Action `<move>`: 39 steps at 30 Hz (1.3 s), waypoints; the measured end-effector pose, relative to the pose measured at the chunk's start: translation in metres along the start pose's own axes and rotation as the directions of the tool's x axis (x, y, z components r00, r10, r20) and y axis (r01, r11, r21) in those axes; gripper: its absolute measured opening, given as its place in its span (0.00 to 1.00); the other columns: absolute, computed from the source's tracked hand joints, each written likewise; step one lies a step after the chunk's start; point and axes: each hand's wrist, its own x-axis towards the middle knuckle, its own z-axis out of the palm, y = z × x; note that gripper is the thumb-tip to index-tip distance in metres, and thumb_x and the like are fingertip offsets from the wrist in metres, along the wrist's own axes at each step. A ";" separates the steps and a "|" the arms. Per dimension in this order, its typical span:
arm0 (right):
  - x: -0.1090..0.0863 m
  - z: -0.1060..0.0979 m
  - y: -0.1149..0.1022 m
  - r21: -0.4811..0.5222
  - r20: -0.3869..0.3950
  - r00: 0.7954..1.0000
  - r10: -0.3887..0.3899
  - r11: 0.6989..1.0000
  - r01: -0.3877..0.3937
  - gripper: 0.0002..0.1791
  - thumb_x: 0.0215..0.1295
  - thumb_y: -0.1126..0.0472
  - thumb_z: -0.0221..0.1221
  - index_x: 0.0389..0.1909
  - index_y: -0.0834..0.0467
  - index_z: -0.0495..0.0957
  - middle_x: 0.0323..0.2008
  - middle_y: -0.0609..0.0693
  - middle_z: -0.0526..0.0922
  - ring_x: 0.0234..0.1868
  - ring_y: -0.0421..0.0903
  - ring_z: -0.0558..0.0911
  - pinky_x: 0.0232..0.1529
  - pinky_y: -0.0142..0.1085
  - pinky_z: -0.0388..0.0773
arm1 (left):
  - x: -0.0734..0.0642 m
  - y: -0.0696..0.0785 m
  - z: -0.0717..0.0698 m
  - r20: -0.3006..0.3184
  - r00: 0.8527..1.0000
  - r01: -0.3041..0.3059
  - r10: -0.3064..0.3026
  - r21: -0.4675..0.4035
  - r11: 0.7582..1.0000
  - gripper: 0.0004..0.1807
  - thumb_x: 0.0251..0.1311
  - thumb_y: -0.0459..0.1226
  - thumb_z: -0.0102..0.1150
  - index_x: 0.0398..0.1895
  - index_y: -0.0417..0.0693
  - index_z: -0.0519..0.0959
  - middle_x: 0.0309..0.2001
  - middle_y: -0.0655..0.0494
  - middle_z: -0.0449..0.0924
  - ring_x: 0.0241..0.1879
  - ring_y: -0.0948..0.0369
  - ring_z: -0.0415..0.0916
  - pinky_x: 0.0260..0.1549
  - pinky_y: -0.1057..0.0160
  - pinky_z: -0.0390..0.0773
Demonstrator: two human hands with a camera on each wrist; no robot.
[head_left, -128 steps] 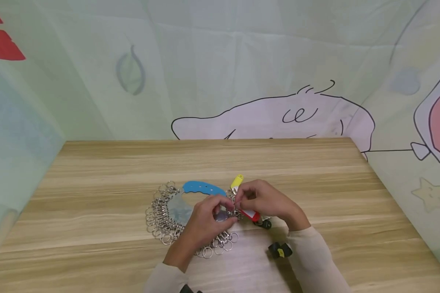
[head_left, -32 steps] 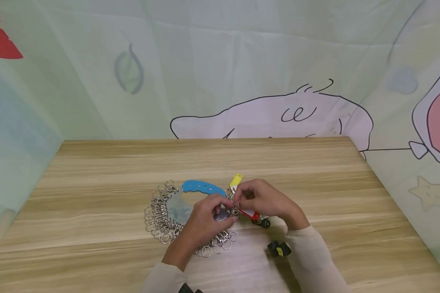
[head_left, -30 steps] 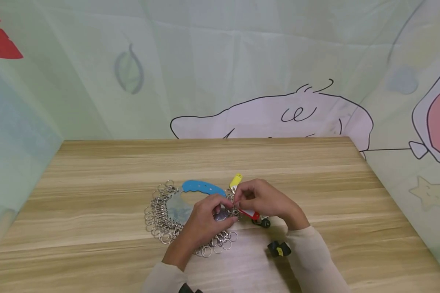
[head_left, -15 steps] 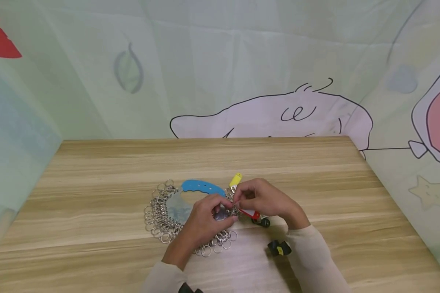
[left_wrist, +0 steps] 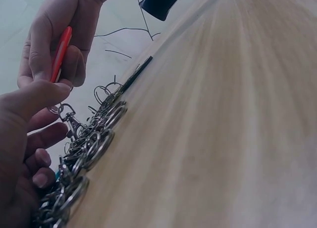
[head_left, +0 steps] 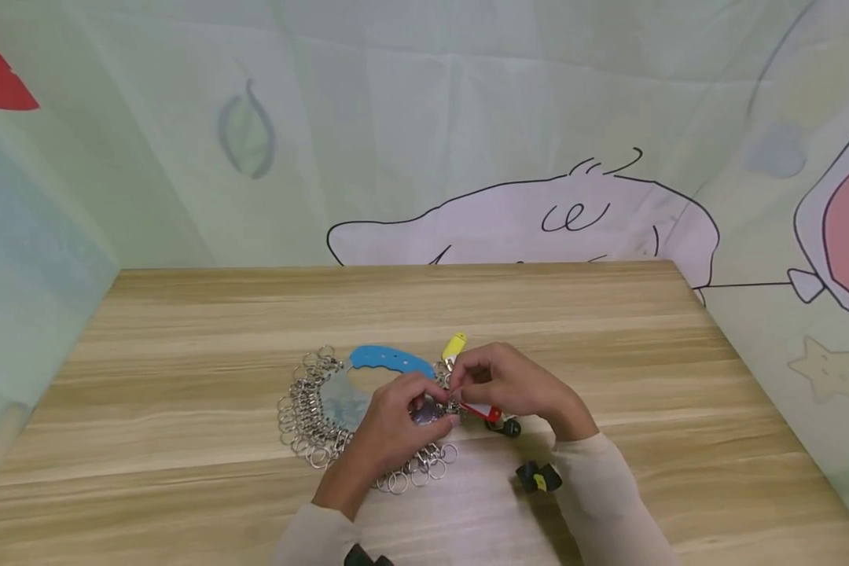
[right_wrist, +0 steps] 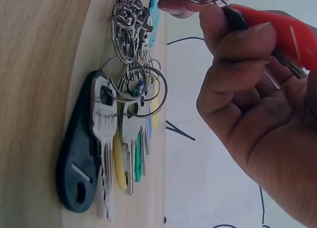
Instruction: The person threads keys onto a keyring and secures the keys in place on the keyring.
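Observation:
On the table lies a fan-shaped key holder with a blue handle (head_left: 389, 359) and many metal clasps and rings (head_left: 300, 417) around its edge. My left hand (head_left: 395, 417) is over its right side, pinching a metal split ring (right_wrist: 200, 1) between thumb and finger. Close on the right, my right hand (head_left: 512, 383) grips a red key tag (right_wrist: 290, 34) with its key (right_wrist: 291, 65) beneath. A small loop joins tag and ring. Below the hands, a black key tag (right_wrist: 77, 154) and silver keys (right_wrist: 106, 134) hang from other rings. The left fingers partly hide the holder.
A yellow key tag (head_left: 455, 345) lies beyond the right hand. Under the right forearm, a black strap piece with a yellow mark (head_left: 539, 477) shows near the sleeve. The wooden table (head_left: 219, 314) ends at a printed cloth backdrop (head_left: 396, 118).

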 end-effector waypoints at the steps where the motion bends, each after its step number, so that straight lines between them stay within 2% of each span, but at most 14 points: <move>1: 0.000 0.000 0.000 0.001 0.001 1.000 0.001 1.000 -0.001 0.09 0.62 0.76 0.59 0.33 0.60 0.83 0.28 0.48 0.80 0.28 0.43 0.75 0.31 0.34 0.74 | 0.000 0.000 0.000 0.000 1.000 0.000 0.000 -0.002 1.000 0.13 0.51 0.40 0.77 0.37 0.53 0.82 0.37 0.67 0.79 0.37 0.59 0.76 0.36 0.61 0.78; 11: 0.000 0.000 -0.001 -0.009 0.004 1.000 0.006 1.000 -0.006 0.07 0.63 0.75 0.61 0.32 0.60 0.83 0.24 0.47 0.77 0.25 0.41 0.71 0.29 0.33 0.70 | 0.000 -0.001 0.000 0.000 1.000 -0.014 0.014 -0.014 1.000 0.11 0.53 0.41 0.76 0.36 0.53 0.82 0.37 0.67 0.79 0.36 0.59 0.76 0.37 0.61 0.77; 15: -0.001 0.000 -0.002 -0.010 0.006 1.000 0.001 1.000 -0.001 0.06 0.63 0.74 0.62 0.32 0.60 0.83 0.20 0.46 0.73 0.22 0.40 0.68 0.27 0.33 0.67 | 0.000 -0.001 -0.001 0.005 1.000 -0.007 0.007 -0.012 1.000 0.11 0.53 0.41 0.75 0.36 0.53 0.82 0.37 0.67 0.79 0.37 0.59 0.76 0.37 0.61 0.78; 22: -0.001 -0.001 -0.003 -0.012 0.007 1.000 -0.002 1.000 0.002 0.07 0.63 0.75 0.62 0.32 0.60 0.83 0.19 0.45 0.72 0.22 0.40 0.68 0.27 0.32 0.67 | 0.000 0.000 -0.001 0.015 1.000 0.022 -0.022 -0.013 1.000 0.11 0.54 0.43 0.75 0.36 0.55 0.82 0.37 0.69 0.79 0.38 0.61 0.76 0.38 0.61 0.78; 39: -0.001 -0.001 -0.003 -0.017 0.006 1.000 -0.001 1.000 0.001 0.09 0.62 0.76 0.61 0.31 0.59 0.83 0.20 0.45 0.73 0.23 0.40 0.68 0.27 0.32 0.67 | 0.000 0.001 0.000 0.009 1.000 0.022 -0.022 -0.016 1.000 0.10 0.54 0.43 0.74 0.35 0.56 0.82 0.37 0.70 0.79 0.39 0.61 0.77 0.38 0.60 0.79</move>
